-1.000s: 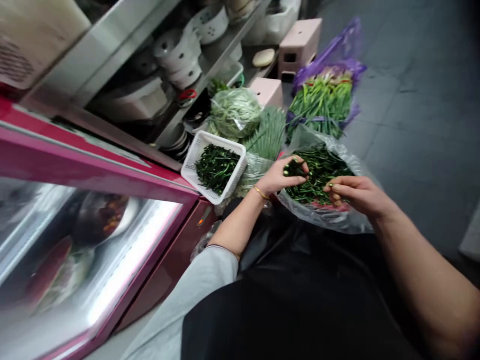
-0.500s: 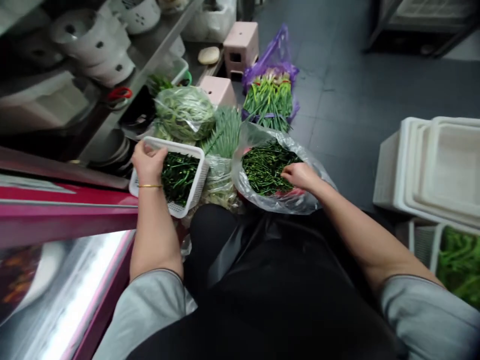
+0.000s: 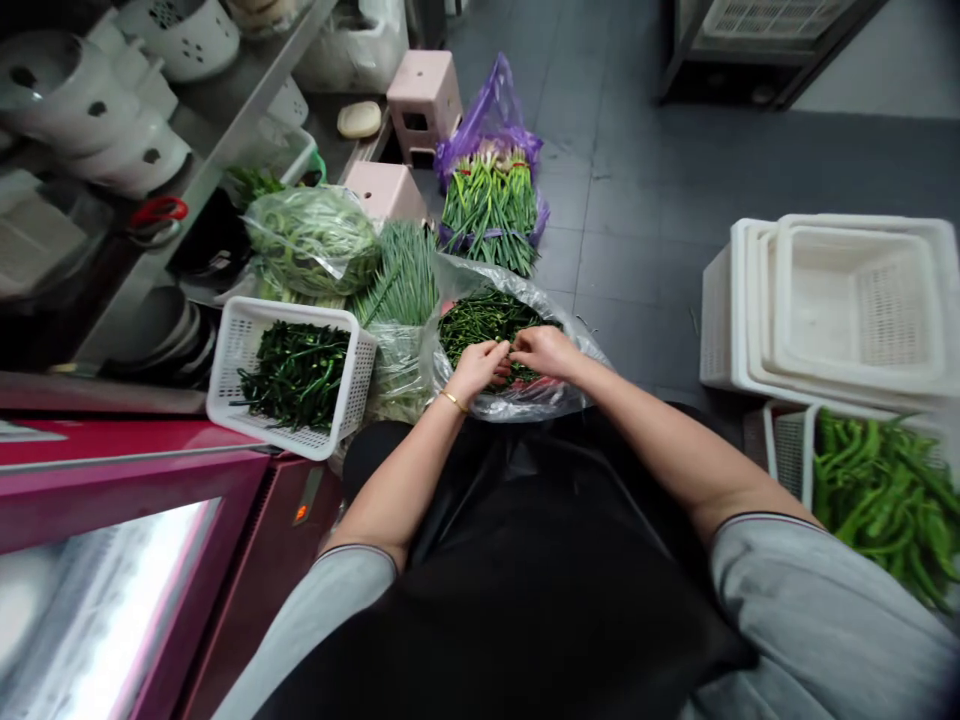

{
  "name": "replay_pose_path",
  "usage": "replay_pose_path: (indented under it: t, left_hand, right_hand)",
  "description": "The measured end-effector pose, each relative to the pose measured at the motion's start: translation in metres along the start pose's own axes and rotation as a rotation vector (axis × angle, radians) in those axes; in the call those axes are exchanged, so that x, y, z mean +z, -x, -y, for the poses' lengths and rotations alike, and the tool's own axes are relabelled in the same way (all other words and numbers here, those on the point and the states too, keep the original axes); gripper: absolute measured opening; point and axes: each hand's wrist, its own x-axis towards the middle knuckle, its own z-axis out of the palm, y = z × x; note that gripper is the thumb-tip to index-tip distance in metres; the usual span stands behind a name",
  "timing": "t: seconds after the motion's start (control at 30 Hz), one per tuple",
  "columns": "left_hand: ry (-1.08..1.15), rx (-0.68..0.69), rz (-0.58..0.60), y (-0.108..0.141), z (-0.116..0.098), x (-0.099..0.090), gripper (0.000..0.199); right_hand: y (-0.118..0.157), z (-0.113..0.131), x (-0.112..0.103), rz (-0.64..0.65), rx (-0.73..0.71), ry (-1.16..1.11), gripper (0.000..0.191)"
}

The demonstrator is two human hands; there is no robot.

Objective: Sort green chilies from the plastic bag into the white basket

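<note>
A clear plastic bag lined with red holds a heap of thin dark green stems. Over this heap my left hand, with a bracelet at the wrist, has its fingers bent together. My right hand meets it from the right, fingertips pinched; whatever is between the fingers of either hand is too small to make out. To the left stands a white perforated basket with cut dark green pieces in it.
Bagged greens and long green stalks lie beyond the basket. A purple bag of bundled stalks is ahead, beside pink stools. White baskets and green peppers are at right, shelving at left.
My left hand has left the white basket and moved right, over the bag beside my right hand. The view has shifted to the right.
</note>
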Motion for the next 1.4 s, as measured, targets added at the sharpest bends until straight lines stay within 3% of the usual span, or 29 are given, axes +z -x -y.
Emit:
replay_pose_path:
  t: [0.07,0.13,0.27,0.37,0.5,0.57,0.63,0.7,0.8,0.87,0.93,1.03,1.13,1.27,1.4]
  left_hand:
    - [0.013,0.08,-0.108,-0.011,-0.002,0.001,0.03]
    - [-0.152,0.188,-0.138,-0.016,-0.01,-0.004,0.029]
    - [-0.458,0.349,0.075,-0.007,-0.03,-0.022,0.023]
    - [-0.29,0.256,0.191,0.002,-0.035,-0.026,0.019]
    - [0.165,0.017,0.029,0.005,-0.026,-0.026,0.023]
    - [0.267,-0.061,-0.049,0.006,-0.019,-0.026,0.026]
    - [0.252,-0.121,-0.043,0.01,-0.013,-0.026,0.028]
    - [0.161,-0.185,0.024,0.016,-0.009,-0.025,0.029]
    - [0.075,-0.257,0.127,0.021,-0.006,-0.018,0.031]
    - [0.149,-0.298,0.195,0.019,-0.006,-0.009,0.031]
    - [0.302,-0.306,0.193,0.015,-0.005,0.001,0.029]
    - [0.446,-0.203,0.032,0.01,-0.003,0.01,0.022]
    - [0.413,-0.11,-0.01,0.011,-0.001,0.009,0.021]
    - [0.316,-0.005,0.09,0.016,-0.005,0.001,0.028]
    - [0.228,0.118,0.192,0.021,-0.027,-0.015,0.037]
  right_hand:
    - [-0.001,0.01,0.0,-0.029,-0.031,-0.088,0.026]
    - [-0.005,0.016,-0.001,-0.045,-0.008,-0.197,0.036]
    - [-0.011,0.013,-0.009,-0.096,-0.021,-0.335,0.045]
    - [-0.007,0.009,-0.001,-0.005,-0.024,-0.379,0.047]
    - [0.005,0.018,0.037,0.142,0.076,-0.037,0.039]
    - [0.007,0.022,0.05,0.2,0.061,0.139,0.034]
    - [0.007,0.022,0.046,0.231,0.057,0.196,0.032]
    - [0.007,0.016,0.025,0.245,0.064,0.202,0.03]
    - [0.015,0.011,-0.017,0.198,0.053,0.185,0.033]
    - [0.026,0.02,-0.032,0.114,0.066,0.161,0.039]
    - [0.039,0.038,-0.027,0.0,0.078,0.153,0.045]
    - [0.054,0.062,0.0,-0.104,-0.014,0.117,0.047]
    - [0.051,0.057,0.018,-0.06,-0.058,-0.097,0.048]
    - [0.021,0.023,0.013,-0.03,0.145,-0.59,0.061]
    - [-0.011,0.014,0.006,0.036,0.013,-1.041,0.059]
